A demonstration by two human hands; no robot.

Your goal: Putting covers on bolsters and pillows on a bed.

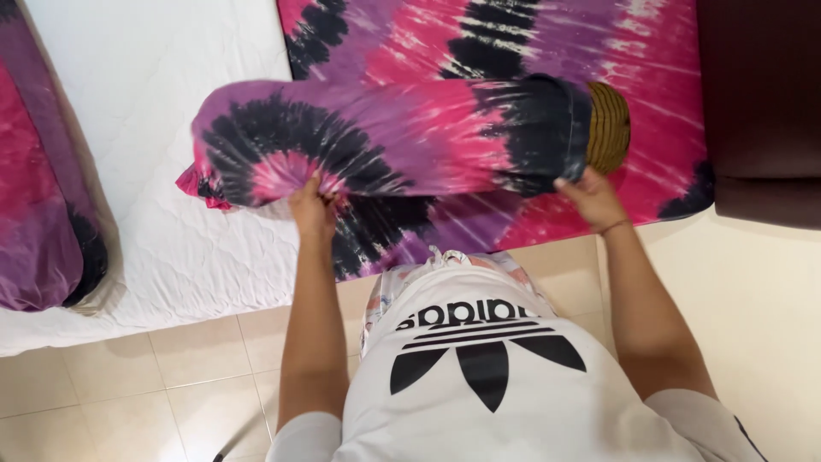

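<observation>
1. Bolster pillow (385, 141) in a pink, purple and black tie-dye cover, held lengthwise above the near edge of the bed, both ends lifted off it.
2. Left hand (312, 205) pinches a bunch of cover fabric near the closed end; fingertips buried in the folds, thumb hard to make out.
3. Right hand (590, 195) grips the black hem at the open end, fingers curled under the cloth and mostly hidden; thin band on the wrist.
4. Yellow-brown pillow end (609, 127) pokes out past the hem; rest of the pillow is hidden inside the cover.
5. Matching tie-dye sheet (530, 43) lies under it, covering the right part of the white mattress (154, 103); top cut off by frame.
6. Second tie-dye bundle (38, 222) at left edge, partly cut off, can't tell what it is.
7. Dark furniture (761, 103) at right, only a corner visible.
8. Tile floor (128, 376) below; white shirt (505, 385) blocks the lower body.
</observation>
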